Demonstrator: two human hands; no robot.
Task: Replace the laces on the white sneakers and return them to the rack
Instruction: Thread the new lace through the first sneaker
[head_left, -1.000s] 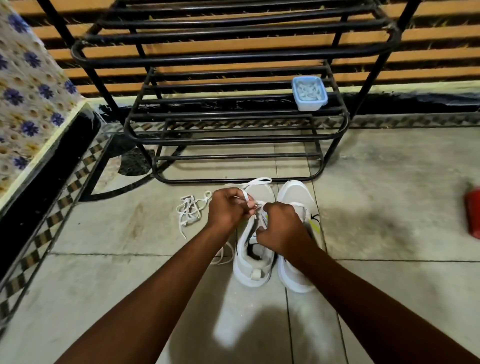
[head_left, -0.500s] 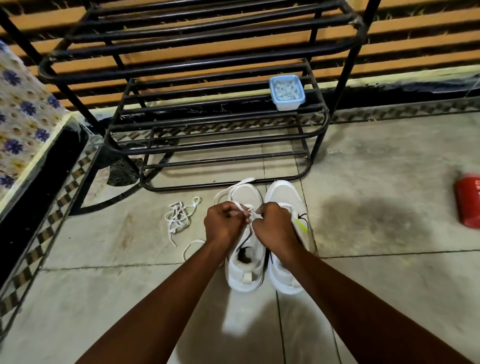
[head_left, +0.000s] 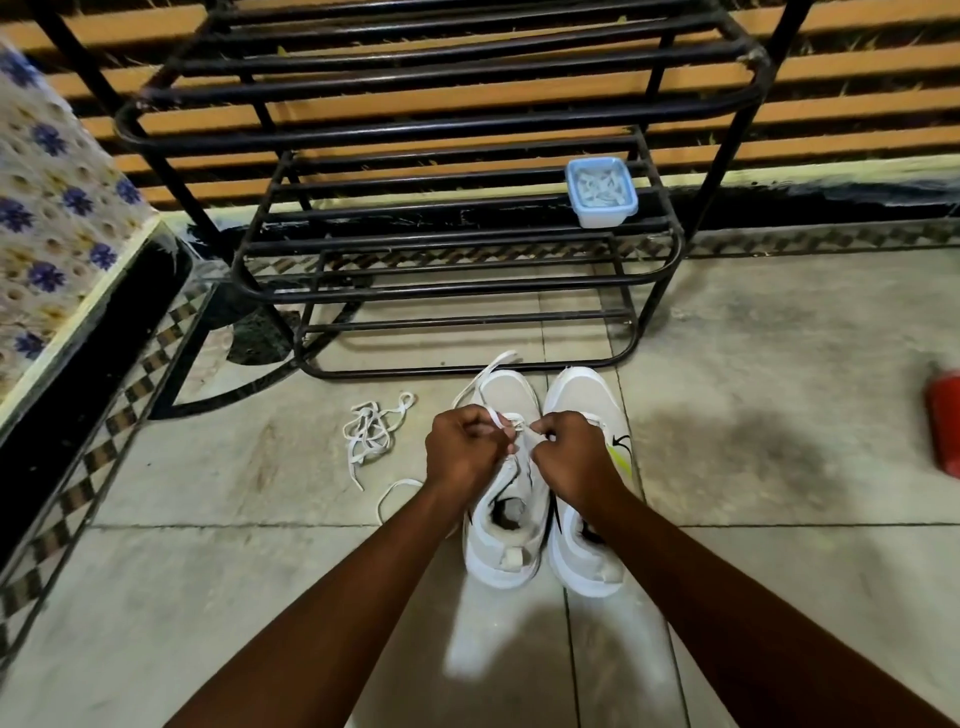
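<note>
A pale tiled floor (head_left: 779, 415) fills most of the frame. At the top center stands a black metal rack (head_left: 415, 126) with several tiers of bars, in front of a wall of orange and dark stripes. At the left edge a cloth (head_left: 52, 208) with blue flowers covers a raised surface with a dark side.

2 bare forearms reach up from the bottom of the frame to the center. There, 2 white sneakers stand side by side on the floor just below the rack's lowest bar, toes toward the rack and sides touching or nearly so. The left sneaker (head_left: 506, 395) has its opening showing below the hands; the right sneaker (head_left: 582, 389) bears a yellow-green patch and a black mark on its outer side.

Both hands are over the front of the left sneaker, close together. The left hand (head_left: 462, 452) is curled round a white lace (head_left: 485, 371), and the right hand (head_left: 574, 457) pinches the same lace at the eyelets. 1 strand of it loops up past the toe toward the rack; another curves on the floor beside the left forearm.

At the right edge a red thing (head_left: 945, 426) lies on the floor, partly cut off. A loose lace (head_left: 374, 431) lies tangled on the floor to the left of the hands. A small blue tub (head_left: 600, 192) with pale contents sits on a middle tier of the rack, toward its right end.
</note>
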